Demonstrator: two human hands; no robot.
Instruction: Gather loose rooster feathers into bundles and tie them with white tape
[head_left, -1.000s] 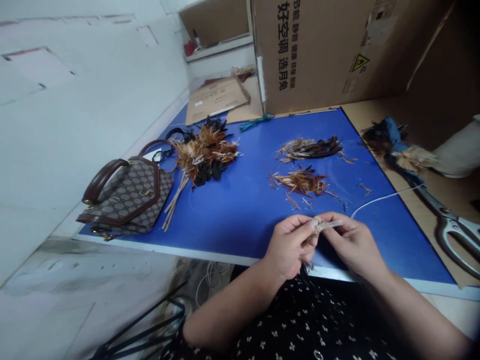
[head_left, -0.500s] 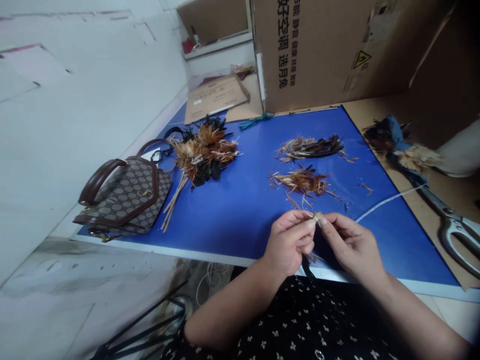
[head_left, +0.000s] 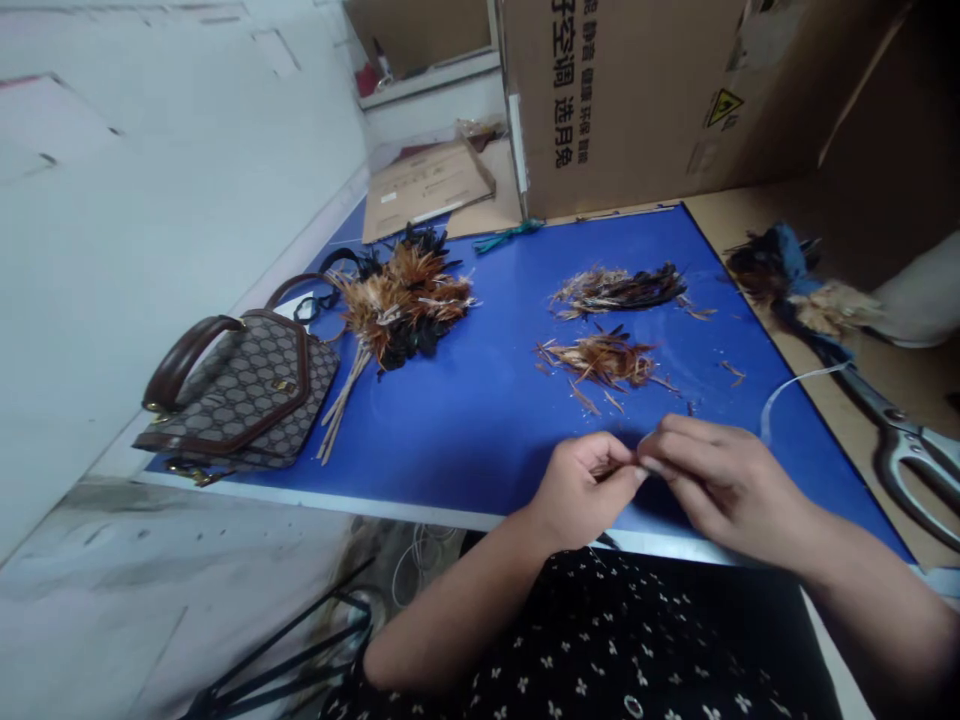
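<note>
My left hand point(head_left: 585, 492) is closed in a pinch near the front edge of the blue board point(head_left: 465, 430). A small bundle of feathers is in it, mostly hidden by the fingers, with a dark tip point(head_left: 606, 540) below. Fingertips of my right hand point(head_left: 724, 485) are pinched together and meet the left ones. A white string point(head_left: 796, 384) curves from near the scissors to behind my right hand, which seems to grip it. Beyond the hands lie a pile of brown feathers point(head_left: 604, 360) and a pile of dark and tan feathers point(head_left: 622, 292).
At left stand a patterned handbag point(head_left: 262, 390) and a large feather bunch point(head_left: 409, 300) with pale sticks. Scissors point(head_left: 900, 430) lie at right, near a blue-wrapped feather bundle point(head_left: 795, 265). A big cardboard box point(head_left: 637, 110) rises behind, beside flat cardboard point(head_left: 427, 190) and a green strip point(head_left: 508, 236).
My right hand has turned over and its fingers now cover the bundle's tan end, seen earlier between the fingertips. Both hands came slightly nearer me. The string has slackened into a curve.
</note>
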